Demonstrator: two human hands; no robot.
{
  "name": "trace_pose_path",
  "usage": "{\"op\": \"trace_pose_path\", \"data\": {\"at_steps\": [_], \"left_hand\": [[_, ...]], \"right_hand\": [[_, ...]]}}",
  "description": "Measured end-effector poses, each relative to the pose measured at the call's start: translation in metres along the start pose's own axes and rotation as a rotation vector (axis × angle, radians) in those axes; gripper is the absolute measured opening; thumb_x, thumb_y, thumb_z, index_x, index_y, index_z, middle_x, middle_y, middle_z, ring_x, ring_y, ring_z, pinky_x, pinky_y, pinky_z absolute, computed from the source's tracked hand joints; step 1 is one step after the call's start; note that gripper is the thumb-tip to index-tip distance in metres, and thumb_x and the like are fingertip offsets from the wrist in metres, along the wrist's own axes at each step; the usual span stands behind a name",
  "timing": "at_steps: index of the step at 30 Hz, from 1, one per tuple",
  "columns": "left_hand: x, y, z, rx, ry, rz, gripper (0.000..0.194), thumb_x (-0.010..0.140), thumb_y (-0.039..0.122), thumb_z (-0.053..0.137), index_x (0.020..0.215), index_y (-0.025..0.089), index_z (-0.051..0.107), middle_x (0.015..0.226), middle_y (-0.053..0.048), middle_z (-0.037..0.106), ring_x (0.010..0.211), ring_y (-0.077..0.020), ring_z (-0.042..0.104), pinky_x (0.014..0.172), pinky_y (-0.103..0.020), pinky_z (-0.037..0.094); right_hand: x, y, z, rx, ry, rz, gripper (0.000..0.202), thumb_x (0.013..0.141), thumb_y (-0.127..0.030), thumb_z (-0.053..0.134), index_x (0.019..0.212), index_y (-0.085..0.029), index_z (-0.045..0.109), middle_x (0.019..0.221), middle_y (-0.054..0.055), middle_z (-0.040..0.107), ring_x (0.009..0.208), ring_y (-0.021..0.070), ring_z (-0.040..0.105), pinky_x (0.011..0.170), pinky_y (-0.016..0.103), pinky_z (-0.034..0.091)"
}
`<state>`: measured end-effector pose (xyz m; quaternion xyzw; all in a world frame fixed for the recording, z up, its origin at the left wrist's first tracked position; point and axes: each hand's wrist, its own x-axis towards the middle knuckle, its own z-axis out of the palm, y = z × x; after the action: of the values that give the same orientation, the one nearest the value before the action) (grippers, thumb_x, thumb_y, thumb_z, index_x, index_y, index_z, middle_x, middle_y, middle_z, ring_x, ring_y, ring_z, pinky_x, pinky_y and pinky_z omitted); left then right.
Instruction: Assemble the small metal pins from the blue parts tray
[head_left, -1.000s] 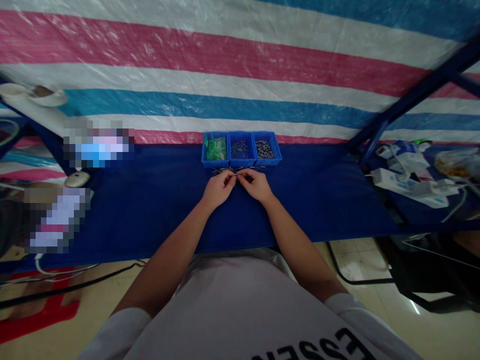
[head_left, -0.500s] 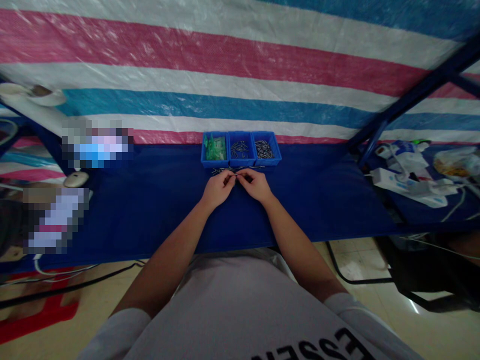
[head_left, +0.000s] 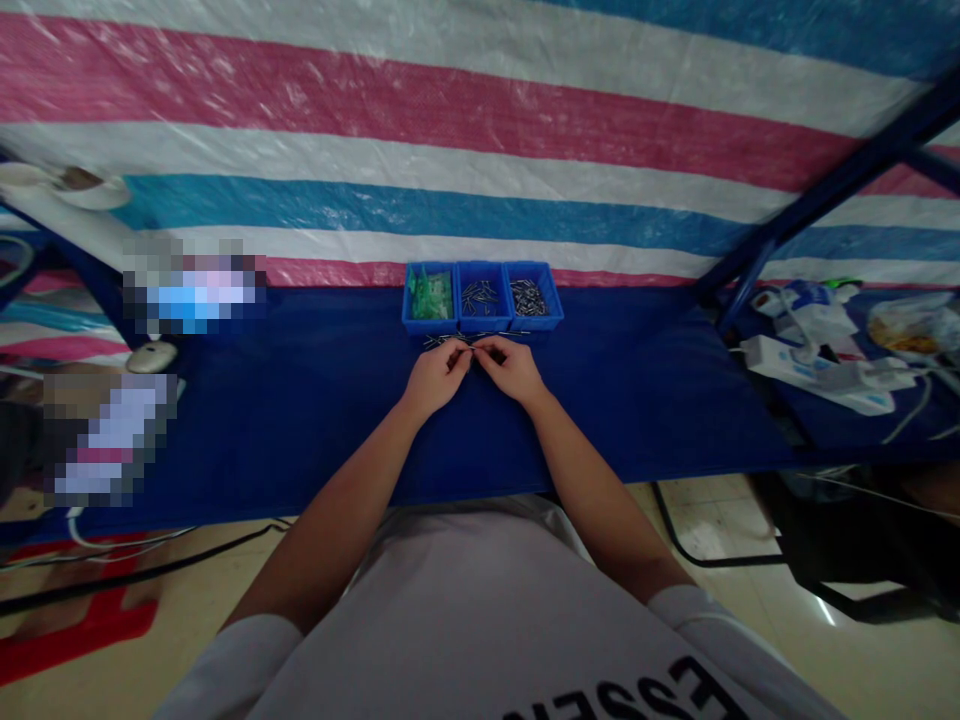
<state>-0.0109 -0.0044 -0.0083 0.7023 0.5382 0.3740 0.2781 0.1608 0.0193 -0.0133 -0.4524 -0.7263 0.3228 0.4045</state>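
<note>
– how are the fingers (head_left: 454, 346) set?
– curled inward on both the bare left hand (head_left: 435, 384) and the bare right hand (head_left: 516, 372), index tips bent down toward the thumbs with little gap showing. whether they pinch anything i can't tell; it's too small and dark there.
– do the two hands touch?
– the fingertips nearly meet in the middle, but i can't make out contact. the wrists stand apart above the smooth dark blue table top (head_left: 480, 450).
– what's the next thing out?
– thin, silvery metal pieces (head_left: 433, 342), lying loose on the table top just beyond the fingertips. a few cross one another by the left hand, and others stretch along toward the right hand.
– and past those?
– three small open-topped blue plastic bins, side by side. the left bin (head_left: 430, 326) has crumpled green-tinted plastic packets (head_left: 431, 297) in it. the middle bin (head_left: 484, 324) holds a sparse scatter of slim metal pins (head_left: 480, 297), and the right bin (head_left: 537, 324) a denser heap of small shiny metal parts (head_left: 528, 299).
– furthest back?
– a glossy plastic sheet (head_left: 450, 100) with wide red, white and blue stripes, rising behind the bins.
</note>
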Motion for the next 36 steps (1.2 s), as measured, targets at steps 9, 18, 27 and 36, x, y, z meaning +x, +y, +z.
{"op": "trace_pose_path", "data": {"at_steps": [9, 18, 27, 36], "left_hand": [[0.0003, -0.0011, 0.0002, -0.009, 0.003, 0.006, 0.02, 0.091, 0.033, 0.051, 0.095, 0.02, 0.065, 0.074, 0.0, 0.067, 0.063, -0.0133, 0.06, 0.063, -0.026, 0.045], [0.0003, 0.0006, 0.0, 0.008, 0.002, -0.006, 0.019, 0.091, 0.032, 0.051, 0.095, 0.02, 0.065, 0.075, 0.0, 0.067, 0.064, -0.0134, 0.06, 0.063, -0.026, 0.044], [-0.0001, 0.0017, -0.0011, 0.008, 0.004, -0.002, 0.019, 0.091, 0.032, 0.052, 0.094, 0.019, 0.065, 0.076, -0.001, 0.068, 0.063, -0.0131, 0.06, 0.063, -0.026, 0.044], [-0.0004, -0.0003, -0.0004, 0.031, 0.006, 0.01, 0.02, 0.091, 0.034, 0.051, 0.094, 0.019, 0.065, 0.075, -0.001, 0.068, 0.061, -0.0126, 0.058, 0.061, -0.026, 0.044]], "right_hand": [[0.0001, 0.002, 0.0007, 0.002, -0.001, 0.002, 0.02, 0.086, -0.031, 0.06, 0.097, -0.019, 0.072, 0.089, 0.004, 0.075, 0.071, 0.015, 0.065, 0.069, 0.028, 0.051], [0.0003, 0.0026, 0.0013, 0.017, -0.005, -0.004, 0.02, 0.086, -0.03, 0.059, 0.098, -0.019, 0.072, 0.088, 0.004, 0.075, 0.072, 0.0152, 0.065, 0.07, 0.029, 0.051], [0.0, 0.0022, 0.0007, -0.001, -0.005, 0.003, 0.022, 0.086, -0.031, 0.059, 0.099, -0.019, 0.072, 0.087, 0.004, 0.074, 0.071, 0.0151, 0.064, 0.07, 0.028, 0.051], [-0.0001, 0.002, 0.0008, -0.014, -0.009, 0.008, 0.022, 0.086, -0.032, 0.06, 0.1, -0.02, 0.072, 0.089, 0.005, 0.075, 0.072, 0.0157, 0.065, 0.071, 0.029, 0.052]]}}
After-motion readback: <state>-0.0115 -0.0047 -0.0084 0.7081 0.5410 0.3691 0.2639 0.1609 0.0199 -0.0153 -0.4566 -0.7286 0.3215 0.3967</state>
